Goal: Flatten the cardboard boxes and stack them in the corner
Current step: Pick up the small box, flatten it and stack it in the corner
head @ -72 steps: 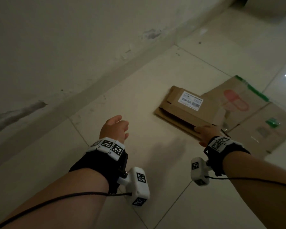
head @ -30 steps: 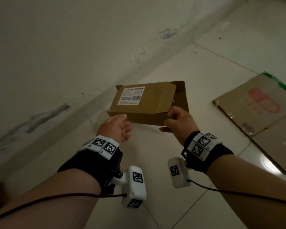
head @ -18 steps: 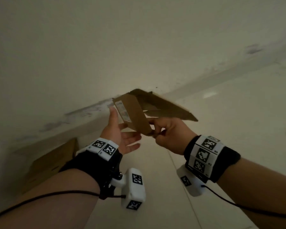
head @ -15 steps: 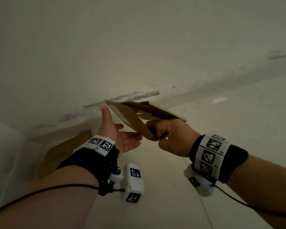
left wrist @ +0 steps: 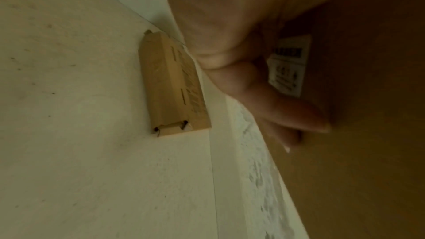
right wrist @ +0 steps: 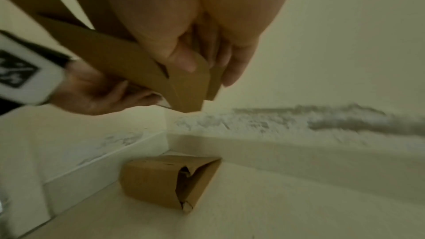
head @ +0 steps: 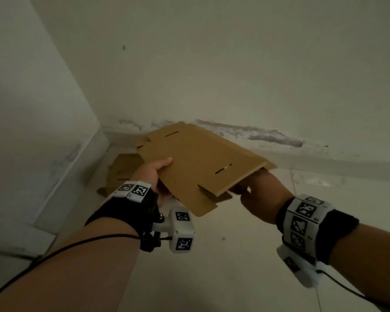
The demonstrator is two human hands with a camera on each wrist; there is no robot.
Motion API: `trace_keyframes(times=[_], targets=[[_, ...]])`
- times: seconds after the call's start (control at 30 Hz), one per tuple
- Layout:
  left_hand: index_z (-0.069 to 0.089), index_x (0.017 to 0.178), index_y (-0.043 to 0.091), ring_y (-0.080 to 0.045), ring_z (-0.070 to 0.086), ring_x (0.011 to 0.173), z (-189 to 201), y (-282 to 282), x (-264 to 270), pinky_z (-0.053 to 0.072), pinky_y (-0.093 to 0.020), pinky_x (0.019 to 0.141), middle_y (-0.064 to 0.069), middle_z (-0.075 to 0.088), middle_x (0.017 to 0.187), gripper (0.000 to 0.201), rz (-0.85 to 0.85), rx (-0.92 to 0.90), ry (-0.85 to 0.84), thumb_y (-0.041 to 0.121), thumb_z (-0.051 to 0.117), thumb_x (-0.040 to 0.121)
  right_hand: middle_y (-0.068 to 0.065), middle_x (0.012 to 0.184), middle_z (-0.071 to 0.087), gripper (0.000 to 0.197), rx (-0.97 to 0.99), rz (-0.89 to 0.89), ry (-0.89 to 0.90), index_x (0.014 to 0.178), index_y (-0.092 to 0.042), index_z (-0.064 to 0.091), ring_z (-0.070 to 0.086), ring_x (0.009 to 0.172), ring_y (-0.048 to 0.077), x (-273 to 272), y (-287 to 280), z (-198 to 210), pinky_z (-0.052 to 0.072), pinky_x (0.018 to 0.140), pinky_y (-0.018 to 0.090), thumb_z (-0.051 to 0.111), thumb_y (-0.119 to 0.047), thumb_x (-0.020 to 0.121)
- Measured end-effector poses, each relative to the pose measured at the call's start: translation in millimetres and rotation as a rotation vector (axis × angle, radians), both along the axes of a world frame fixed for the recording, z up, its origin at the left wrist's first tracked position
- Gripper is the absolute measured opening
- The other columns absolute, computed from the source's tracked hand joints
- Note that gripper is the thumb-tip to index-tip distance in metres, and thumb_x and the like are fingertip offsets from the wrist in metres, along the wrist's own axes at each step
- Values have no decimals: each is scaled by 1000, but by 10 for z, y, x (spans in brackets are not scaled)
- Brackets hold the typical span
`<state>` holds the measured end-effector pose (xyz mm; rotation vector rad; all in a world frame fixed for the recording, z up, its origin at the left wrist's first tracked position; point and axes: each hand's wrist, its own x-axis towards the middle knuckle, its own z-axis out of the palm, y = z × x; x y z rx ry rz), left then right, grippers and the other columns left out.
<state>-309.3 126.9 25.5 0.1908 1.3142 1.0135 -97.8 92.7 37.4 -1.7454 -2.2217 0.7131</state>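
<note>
I hold a flattened brown cardboard box point(head: 200, 161) nearly level in the air over the room's corner. My left hand point(head: 160, 176) grips its left edge, thumb on top and fingers underneath beside a white label point(left wrist: 289, 66). My right hand point(head: 252, 188) pinches the right near corner, its thumb point(right wrist: 184, 57) pressed on a folded flap. Below, another folded cardboard box point(head: 124, 170) lies on the floor in the corner; it also shows as the floor box point(left wrist: 172, 86) in the left wrist view and, partly sprung open, as the floor box point(right wrist: 165, 179) in the right wrist view.
Two white walls meet at the corner point(head: 101, 129), with a pale skirting point(head: 324, 161) and scuffed paint along the right wall. The floor point(head: 223, 266) is light tile. Camera cables trail from both wrists.
My right hand lifted the box off the floor, my left hand joined it, and I turned left. The box turned label side down and now hangs flat over the corner.
</note>
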Motion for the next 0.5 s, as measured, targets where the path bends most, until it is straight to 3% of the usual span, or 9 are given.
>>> trace_keyframes(times=[0.07, 0.1, 0.17, 0.2, 0.27, 0.33, 0.4, 0.5], targets=[[55, 95, 14, -27, 60, 83, -157, 7, -233, 48, -44, 63, -7, 64, 93, 12, 119, -7, -60, 16, 61, 84, 3, 124, 50, 37, 24, -295, 54, 112, -10, 55, 49, 114, 24, -155, 144, -240, 46, 91, 37, 55, -3, 76], [56, 102, 13, -27, 59, 86, -215, 5, -293, 49, -46, 68, -7, 64, 99, 17, 167, -3, -88, 14, 60, 85, 7, 124, 51, 40, -72, -508, 191, 117, -12, 50, 52, 111, 27, -211, 192, -334, 49, 90, 40, 57, -7, 78], [51, 125, 9, -30, 57, 102, -329, 0, -407, 47, -45, 79, -12, 61, 121, 40, 249, -3, -124, 12, 59, 87, 12, 105, 57, 35, -391, -842, 674, 121, -8, 46, 59, 94, 30, -431, 264, -454, 54, 77, 45, 52, -11, 87], [47, 131, 8, -32, 56, 110, -406, 8, -489, 46, -43, 80, -13, 58, 129, 46, 281, -15, -128, 12, 59, 87, 13, 97, 59, 30, -537, -911, 861, 119, -7, 47, 61, 86, 30, -588, 292, -502, 54, 71, 44, 49, -17, 90], [44, 134, 7, -34, 53, 121, -549, 25, -567, 45, -42, 82, -15, 54, 136, 50, 318, -32, -147, 14, 59, 87, 13, 98, 64, 30, -717, -864, 968, 112, -12, 51, 64, 83, 31, -804, 290, -573, 54, 65, 39, 48, -34, 92], [43, 136, 9, -35, 53, 122, -713, 42, -654, 46, -44, 82, -17, 53, 138, 52, 365, -45, -171, 14, 59, 87, 9, 105, 64, 34, -809, -723, 879, 115, -17, 51, 66, 87, 29, -1043, 279, -702, 55, 66, 37, 53, -40, 89], [41, 138, 12, -35, 55, 115, -877, 52, -735, 48, -45, 77, -17, 53, 138, 55, 407, -44, -177, 14, 60, 86, 8, 103, 63, 38, -831, -675, 777, 124, -16, 46, 66, 81, 25, -1259, 276, -867, 55, 63, 35, 57, -27, 89], [41, 137, 14, -33, 55, 101, -1055, 50, -843, 49, -46, 73, -14, 56, 129, 53, 430, -36, -165, 14, 59, 87, 11, 85, 58, 34, -742, -768, 791, 126, -11, 42, 60, 67, 24, -1454, 376, -1050, 52, 58, 33, 45, -5, 93]])
